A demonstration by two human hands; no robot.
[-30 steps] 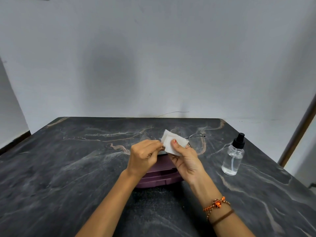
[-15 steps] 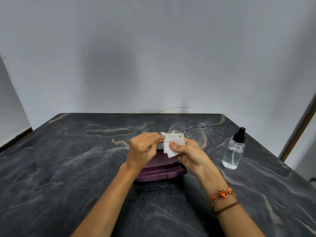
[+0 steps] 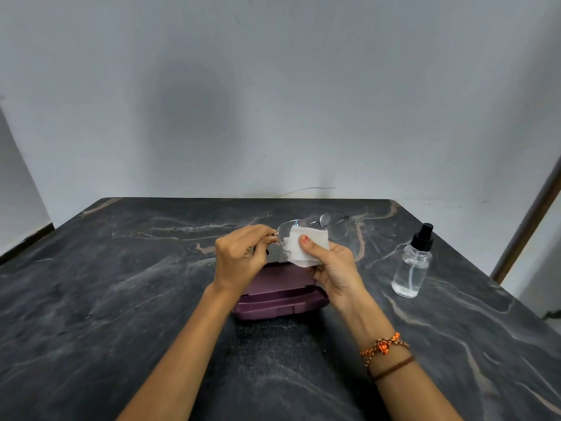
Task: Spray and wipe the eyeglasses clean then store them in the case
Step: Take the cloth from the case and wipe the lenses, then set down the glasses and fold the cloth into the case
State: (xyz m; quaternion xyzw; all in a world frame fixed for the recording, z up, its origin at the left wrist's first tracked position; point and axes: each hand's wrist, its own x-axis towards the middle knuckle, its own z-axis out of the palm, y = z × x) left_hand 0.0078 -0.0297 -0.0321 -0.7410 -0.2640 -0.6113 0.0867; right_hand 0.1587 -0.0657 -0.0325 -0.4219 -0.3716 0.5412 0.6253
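Observation:
Thin metal-framed eyeglasses (image 3: pixel 332 226) are held up above the table's middle. My left hand (image 3: pixel 241 256) pinches the frame's left end between curled fingers. My right hand (image 3: pixel 332 267) pinches a white wipe (image 3: pixel 308 246) against the left lens, thumb on top. The right lens sticks out bare to the right. Under both hands lies the closed purple glasses case (image 3: pixel 279 294) on the dark marble table (image 3: pixel 121 299). A clear spray bottle (image 3: pixel 413 262) with a black pump top stands upright to the right.
A plain white wall rises behind the table's far edge. The right table edge runs close past the spray bottle, with a brown door frame (image 3: pixel 528 226) beyond it. A thin wire (image 3: pixel 309 189) lies along the wall base.
The wipe has slid from covering the lens's top to lower on it, so the left lens rim now shows above it. Both hands stay at the glasses over the case.

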